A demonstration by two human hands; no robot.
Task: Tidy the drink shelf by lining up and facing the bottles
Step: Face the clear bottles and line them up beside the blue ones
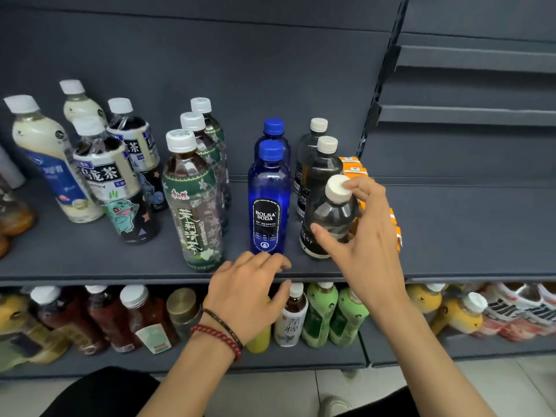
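Observation:
On the grey shelf [90,260] stand rows of drink bottles. My right hand [367,236] grips the front dark soda bottle [328,218] with a white cap, thumb on its label and a fingertip on the cap. Two more dark soda bottles [319,164] stand behind it. To its left is a blue Bolsa Soda bottle [267,203] with a second blue one behind. My left hand [246,293] rests open at the shelf's front edge, just below the blue bottle. Green jasmine tea bottles [192,200] form a row further left.
Oolong tea bottles [111,176] and milky white bottles [51,155] stand at the left. Orange cartons [355,167] sit behind my right hand. The lower shelf holds several red, green and yellow bottles [322,314]. To the right the shelf surface [466,230] is bare.

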